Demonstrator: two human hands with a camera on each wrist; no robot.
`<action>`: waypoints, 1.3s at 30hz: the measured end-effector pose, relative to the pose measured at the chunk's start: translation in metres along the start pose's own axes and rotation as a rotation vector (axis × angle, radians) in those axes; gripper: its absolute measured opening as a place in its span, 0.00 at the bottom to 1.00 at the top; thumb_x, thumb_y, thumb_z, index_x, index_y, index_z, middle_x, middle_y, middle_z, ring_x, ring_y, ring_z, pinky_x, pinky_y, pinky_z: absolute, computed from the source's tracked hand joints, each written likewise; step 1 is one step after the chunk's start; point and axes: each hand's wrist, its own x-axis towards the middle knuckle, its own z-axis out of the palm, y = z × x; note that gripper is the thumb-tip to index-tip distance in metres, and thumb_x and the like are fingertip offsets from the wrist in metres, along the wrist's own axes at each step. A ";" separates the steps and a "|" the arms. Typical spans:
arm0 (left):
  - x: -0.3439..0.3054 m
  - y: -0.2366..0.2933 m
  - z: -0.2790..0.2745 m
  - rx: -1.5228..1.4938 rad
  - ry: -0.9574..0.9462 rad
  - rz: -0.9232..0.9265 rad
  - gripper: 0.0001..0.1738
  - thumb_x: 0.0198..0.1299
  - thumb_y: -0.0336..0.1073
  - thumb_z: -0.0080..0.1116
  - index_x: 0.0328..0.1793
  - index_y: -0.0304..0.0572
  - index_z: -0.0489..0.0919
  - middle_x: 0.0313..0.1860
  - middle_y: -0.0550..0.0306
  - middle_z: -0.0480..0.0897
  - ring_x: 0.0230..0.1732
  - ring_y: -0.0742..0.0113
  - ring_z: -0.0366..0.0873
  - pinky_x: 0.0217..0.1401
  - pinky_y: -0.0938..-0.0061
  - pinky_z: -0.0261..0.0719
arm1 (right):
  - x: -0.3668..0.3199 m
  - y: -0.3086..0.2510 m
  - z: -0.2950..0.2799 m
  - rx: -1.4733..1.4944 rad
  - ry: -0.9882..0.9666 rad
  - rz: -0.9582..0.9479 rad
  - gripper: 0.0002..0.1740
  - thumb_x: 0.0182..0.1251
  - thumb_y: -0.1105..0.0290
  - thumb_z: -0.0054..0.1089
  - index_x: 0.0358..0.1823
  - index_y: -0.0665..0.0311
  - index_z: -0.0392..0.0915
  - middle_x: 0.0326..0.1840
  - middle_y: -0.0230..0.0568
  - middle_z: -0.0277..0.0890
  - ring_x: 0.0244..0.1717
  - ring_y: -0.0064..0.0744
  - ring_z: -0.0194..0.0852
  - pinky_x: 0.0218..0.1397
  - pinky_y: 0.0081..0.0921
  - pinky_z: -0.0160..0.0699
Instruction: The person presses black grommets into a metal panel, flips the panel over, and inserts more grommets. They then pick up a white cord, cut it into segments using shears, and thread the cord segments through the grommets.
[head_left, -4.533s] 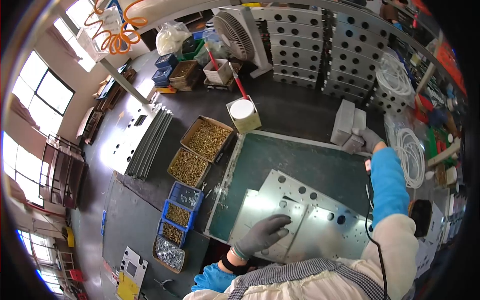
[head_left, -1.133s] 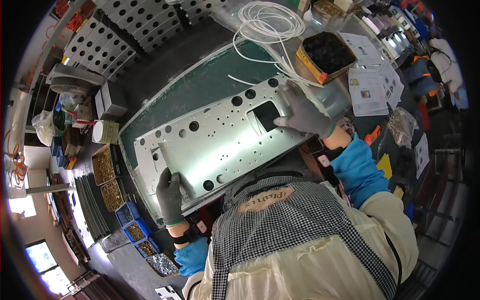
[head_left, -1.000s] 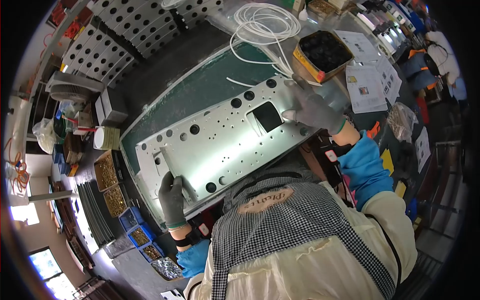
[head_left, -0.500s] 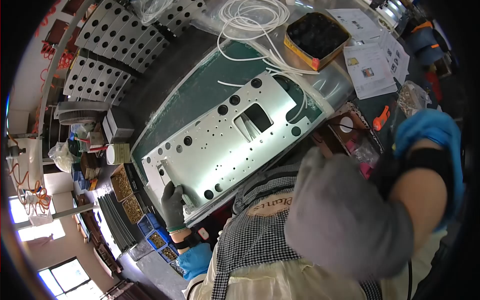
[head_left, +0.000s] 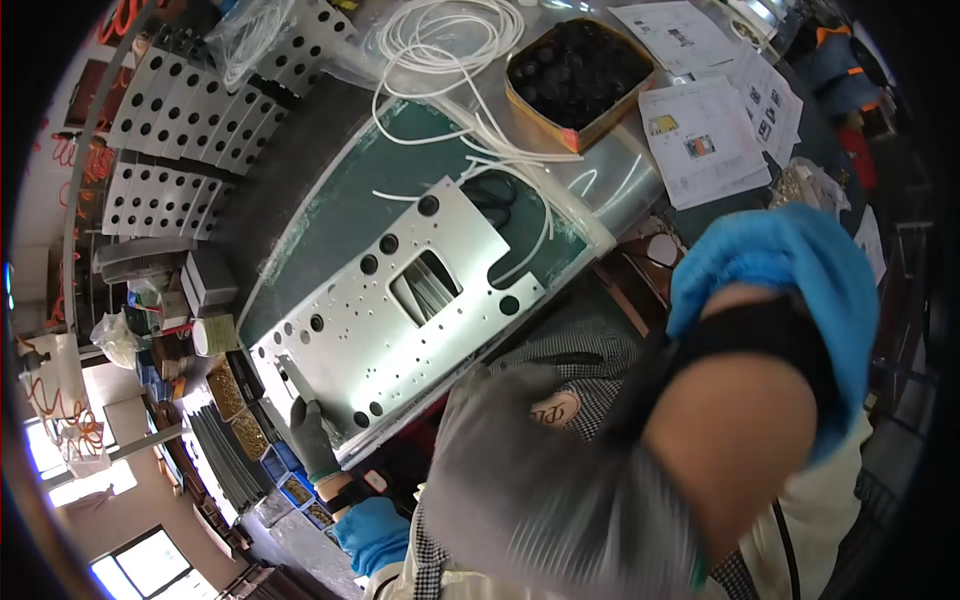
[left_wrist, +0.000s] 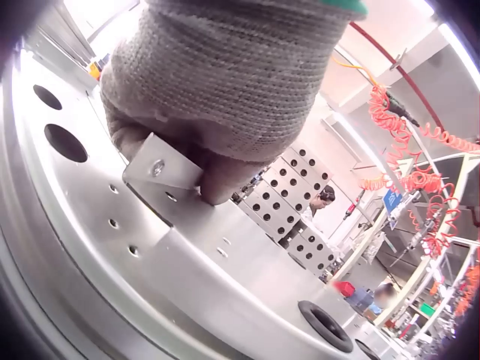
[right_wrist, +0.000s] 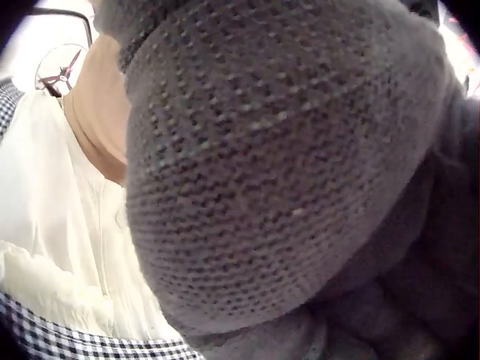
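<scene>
In the head view a silver sheet-metal panel with round holes and a square cutout lies slantwise on the green mat. My gloved left hand is at its near left end. The left wrist view shows that hand gripping the raised metal flange of the panel, its fingertips behind the bent tab. My right hand, in a grey glove, is raised close to the head camera, in front of the apron and off the panel. Its glove fills most of the right wrist view, and its fingertips are hidden.
Beyond the panel lie a coil of white tubing and a tin of black parts. Printed sheets lie at the right. Perforated metal panels are stacked at the back left, with boxes of small fasteners nearer.
My right hand has left the panel's right end and come up close to the head camera. The left hand stays at the flange. The head view has shifted, so the panel appears further left.
</scene>
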 end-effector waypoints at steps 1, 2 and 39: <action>0.007 -0.007 -0.005 0.004 0.011 0.002 0.20 0.71 0.31 0.56 0.63 0.24 0.79 0.48 0.54 0.85 0.47 0.66 0.79 0.54 0.72 0.78 | -0.002 0.015 0.007 0.042 0.020 -0.043 0.11 0.65 0.67 0.60 0.37 0.68 0.84 0.38 0.47 0.85 0.38 0.41 0.86 0.36 0.36 0.84; -0.001 0.005 -0.001 0.033 0.023 -0.011 0.21 0.71 0.32 0.56 0.64 0.23 0.78 0.51 0.52 0.85 0.49 0.65 0.79 0.56 0.71 0.77 | -0.002 0.032 0.020 0.086 0.040 -0.052 0.11 0.66 0.67 0.60 0.38 0.67 0.84 0.38 0.46 0.85 0.38 0.42 0.86 0.36 0.37 0.84; -0.015 0.003 0.025 0.263 0.371 -0.096 0.21 0.71 0.33 0.53 0.65 0.28 0.80 0.53 0.44 0.85 0.49 0.56 0.82 0.56 0.65 0.79 | 0.207 0.321 0.286 0.632 0.487 1.117 0.27 0.63 0.67 0.61 0.65 0.66 0.77 0.56 0.66 0.81 0.57 0.57 0.83 0.62 0.45 0.80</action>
